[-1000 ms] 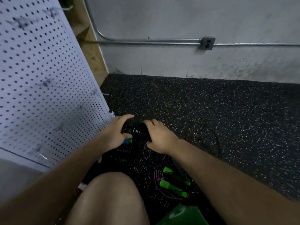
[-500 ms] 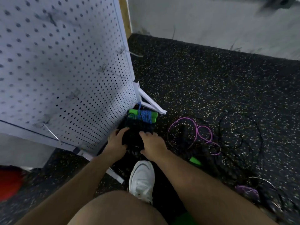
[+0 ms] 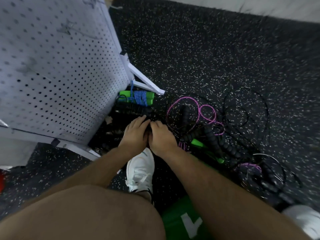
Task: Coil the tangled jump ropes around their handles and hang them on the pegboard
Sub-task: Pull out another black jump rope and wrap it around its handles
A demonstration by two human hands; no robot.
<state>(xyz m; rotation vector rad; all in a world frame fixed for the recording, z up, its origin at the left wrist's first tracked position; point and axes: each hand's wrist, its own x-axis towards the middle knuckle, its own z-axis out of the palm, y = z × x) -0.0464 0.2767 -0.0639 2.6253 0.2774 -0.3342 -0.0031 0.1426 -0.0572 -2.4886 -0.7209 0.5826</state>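
Both hands now down at floor level by pegboard [image 3: 57, 70] foot; view tipped steeply downward. Left hand [image 3: 136, 134]: fingers together, nearly straight, laid on black coiled rope [image 3: 133, 110], which lies on floor just beside blue rope bundle [image 3: 139, 97] with green handles. Right hand [image 3: 161, 137]: fingers curled under, grip hidden, cannot tell. Likely step: securing coil. Keep last wrap tucked tight or it springs loose before hanging. 2 bundles seem coiled, neither hung. Pink rope [image 3: 181, 104] and black ropes [image 3: 242, 110] lie tangled to right. Floor [image 3: 207, 49]: dark speckled rubber; pale wall [image 3: 259, 4] beyond.
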